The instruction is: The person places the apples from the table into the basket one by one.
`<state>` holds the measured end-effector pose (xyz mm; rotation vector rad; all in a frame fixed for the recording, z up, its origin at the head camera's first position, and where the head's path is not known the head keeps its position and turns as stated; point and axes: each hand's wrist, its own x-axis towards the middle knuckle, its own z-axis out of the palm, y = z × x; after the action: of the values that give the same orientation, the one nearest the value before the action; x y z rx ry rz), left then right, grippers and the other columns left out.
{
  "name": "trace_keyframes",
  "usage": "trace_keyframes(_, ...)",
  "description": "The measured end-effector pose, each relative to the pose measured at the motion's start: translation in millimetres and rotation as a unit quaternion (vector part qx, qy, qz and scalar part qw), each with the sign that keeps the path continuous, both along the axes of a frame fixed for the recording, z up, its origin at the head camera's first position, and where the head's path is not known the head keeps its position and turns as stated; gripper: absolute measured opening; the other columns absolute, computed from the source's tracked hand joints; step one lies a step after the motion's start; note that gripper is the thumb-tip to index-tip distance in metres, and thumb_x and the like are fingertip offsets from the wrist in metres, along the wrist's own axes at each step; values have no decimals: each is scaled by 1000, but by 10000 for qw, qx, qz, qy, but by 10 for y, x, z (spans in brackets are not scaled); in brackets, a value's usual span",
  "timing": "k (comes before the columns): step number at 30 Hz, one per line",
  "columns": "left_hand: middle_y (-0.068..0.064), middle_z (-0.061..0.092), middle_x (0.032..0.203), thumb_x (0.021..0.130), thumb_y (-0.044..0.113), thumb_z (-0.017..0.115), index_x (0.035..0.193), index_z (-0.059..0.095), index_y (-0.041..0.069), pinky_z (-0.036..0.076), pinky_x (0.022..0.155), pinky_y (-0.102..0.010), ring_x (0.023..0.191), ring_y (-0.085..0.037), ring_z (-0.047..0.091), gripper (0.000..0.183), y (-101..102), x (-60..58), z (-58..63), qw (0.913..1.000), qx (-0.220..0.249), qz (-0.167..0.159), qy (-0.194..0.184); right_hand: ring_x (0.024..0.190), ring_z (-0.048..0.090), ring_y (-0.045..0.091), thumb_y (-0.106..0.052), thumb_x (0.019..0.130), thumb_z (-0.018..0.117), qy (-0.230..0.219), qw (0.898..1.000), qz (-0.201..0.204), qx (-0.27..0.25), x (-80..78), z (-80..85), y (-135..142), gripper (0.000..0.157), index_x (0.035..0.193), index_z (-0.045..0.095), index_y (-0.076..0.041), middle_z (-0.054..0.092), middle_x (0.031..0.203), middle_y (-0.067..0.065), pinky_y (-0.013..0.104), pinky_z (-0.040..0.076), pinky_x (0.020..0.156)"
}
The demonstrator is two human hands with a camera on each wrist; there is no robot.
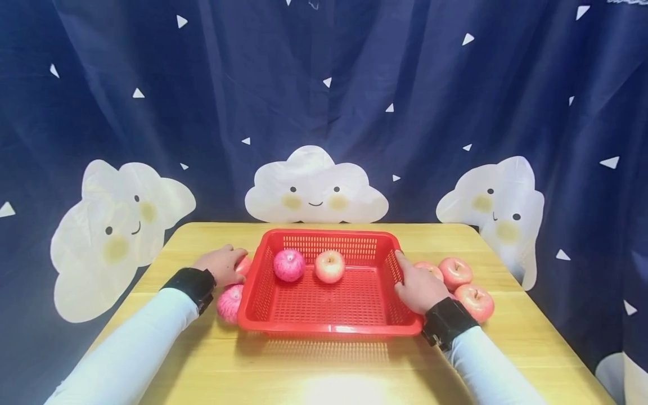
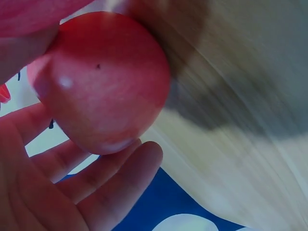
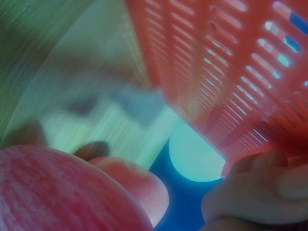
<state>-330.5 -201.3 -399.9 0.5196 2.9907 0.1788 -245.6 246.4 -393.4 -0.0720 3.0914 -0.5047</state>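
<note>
A red plastic basket [image 1: 329, 329] sits mid-table and holds a pink, speckled round fruit [image 1: 289, 265] and a pale red apple [image 1: 329, 266]. My right hand [image 1: 422, 284] grips the basket's right rim, its thumb on the inner side; the right wrist view shows the fingers [image 3: 260, 192] at the slotted wall. To the basket's left, my left hand [image 1: 223, 265] has its thumb and fingers around a red apple [image 2: 106, 82], partly hidden in the head view [image 1: 243, 266]. A second pink, speckled fruit [image 1: 230, 304] lies just in front of that hand.
Several red apples [image 1: 475, 302] cluster on the wooden table [image 1: 324, 371] right of the basket, partly behind my right hand and wrist. A dark blue curtain [image 1: 324, 73] with white clouds hangs behind the table's far edge.
</note>
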Motion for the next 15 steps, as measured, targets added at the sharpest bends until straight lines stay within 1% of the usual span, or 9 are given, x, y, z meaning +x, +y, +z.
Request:
trace_keyframes(4,-14,55,101,70,34,80,131,52,9,51,79,-57,85,-31,55,72,-45,-9,6,9999,103,97,8,61,57,17,-19,85,58,-11,10000,14,-21,-2,-3,2,78,152,17,-16,61,72,6,35,51,52)
trace_keyframes(8,-15,54,108,69,33,81,133,50,12,51,80,-58,90,-33,55,73,-68,-18,67,9994,265,230,57,61,57,17,-20,85,58,-57,10000,-13,-77,-6,13,11,78,152,16,-17,60,71,5,34,50,51)
trace_keyframes(12,-16,54,112,70,34,80,135,48,13,51,79,-57,91,-33,54,75,-68,-21,158,9989,351,214,233,62,57,17,-19,86,59,-172,9998,-22,-138,-1,22,10,79,152,16,-16,58,68,4,34,51,52)
trace_keyframes(15,-17,54,113,71,34,79,134,49,12,52,77,-56,91,-33,54,74,-70,-27,270,9983,355,118,452,63,58,17,-20,86,59,-166,9998,-5,-93,0,15,0,79,152,16,-16,59,69,4,34,51,55)
